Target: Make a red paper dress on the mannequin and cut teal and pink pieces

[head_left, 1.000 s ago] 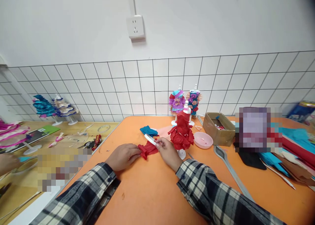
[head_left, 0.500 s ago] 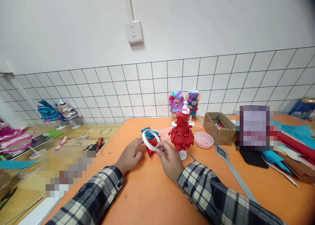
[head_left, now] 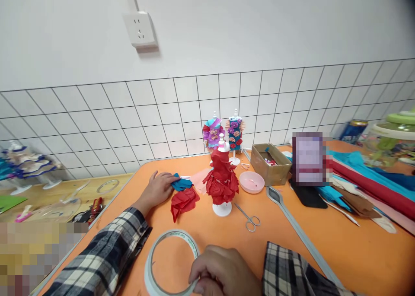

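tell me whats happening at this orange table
A person in a plaid shirt is making paper doll dresses. The right hand grips a tape roll near the table's front edge. The left hand rests on blue paper, beside crumpled red paper. A red-dressed mannequin stands nearby, scissors alongside.

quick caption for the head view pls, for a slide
Right hand grips a tape roll near the camera; left hand rests on blue paper beside a red paper dress.

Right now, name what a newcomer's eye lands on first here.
The red paper dress on its small white stand, mid orange table. Close to the camera, the right hand grips a tape ring. Farther back, the left hand touches teal paper beside crumpled red paper.
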Demonstrator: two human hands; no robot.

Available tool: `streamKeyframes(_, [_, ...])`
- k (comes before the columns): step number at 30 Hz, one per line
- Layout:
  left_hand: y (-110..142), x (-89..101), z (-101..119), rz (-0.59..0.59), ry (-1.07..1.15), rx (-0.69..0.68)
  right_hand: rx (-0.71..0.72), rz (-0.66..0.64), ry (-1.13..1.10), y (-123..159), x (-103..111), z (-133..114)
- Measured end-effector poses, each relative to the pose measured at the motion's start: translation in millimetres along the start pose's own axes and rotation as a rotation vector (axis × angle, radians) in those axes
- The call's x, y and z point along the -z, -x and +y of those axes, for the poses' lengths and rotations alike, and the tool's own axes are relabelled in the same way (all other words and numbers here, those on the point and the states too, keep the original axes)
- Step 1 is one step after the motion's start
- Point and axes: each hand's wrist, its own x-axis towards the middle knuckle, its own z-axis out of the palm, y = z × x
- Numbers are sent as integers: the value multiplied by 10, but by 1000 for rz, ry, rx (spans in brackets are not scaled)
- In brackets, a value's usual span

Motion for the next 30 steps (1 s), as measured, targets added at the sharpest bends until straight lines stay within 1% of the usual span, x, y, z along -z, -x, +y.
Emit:
streamKeyframes(5, [111,123,12,38,1,-108,63,40,-14,-35,-6,5])
streamKeyframes(7, [171,172,33,78,21,-108,63,44,4,-48,27,-9])
streamKeyframes(8, [201,194,53,115,42,-100,56,42,23,-57,52,-18])
streamKeyframes(10, [268,239,109,187,130,-100,47,31,78,-81,109,-36])
streamKeyframes(11, [306,265,142,197,200,-110,51,23,107,-92,135,-44])
streamKeyframes(12, [344,294,177,190,282,-111,59,12,133,-101,157,-52])
streamKeyframes(13, [378,328,209,159,370,-99,70,-3,155,-107,173,-59])
streamKeyframes(14, [399,366,236,157,440,-38,81,-17,171,-111,182,-66])
streamKeyframes(15, [400,408,256,196,479,54,83,-25,181,-112,186,-72])
streamKeyframes(16, [375,449,267,275,480,168,77,-28,184,-111,185,-78])
streamKeyframes(17, [319,486,270,369,441,282,66,-27,182,-109,180,-83])
streamKeyframes(18, [236,513,264,407,399,352,51,-26,178,-107,172,-86])
streamKeyframes(19, [131,525,252,407,361,391,38,-24,172,-105,164,-85])
streamKeyframes(21, [-108,493,226,294,261,420,21,-20,171,-103,144,-68])
streamKeyframes(24, [-385,343,223,166,236,374,42,-28,212,-107,114,-8])
streamKeyframes(27, [-454,208,251,-17,268,243,77,-32,229,-120,101,48])
streamKeyframes(30, [-390,175,248,-168,285,167,77,-25,182,-132,114,57])
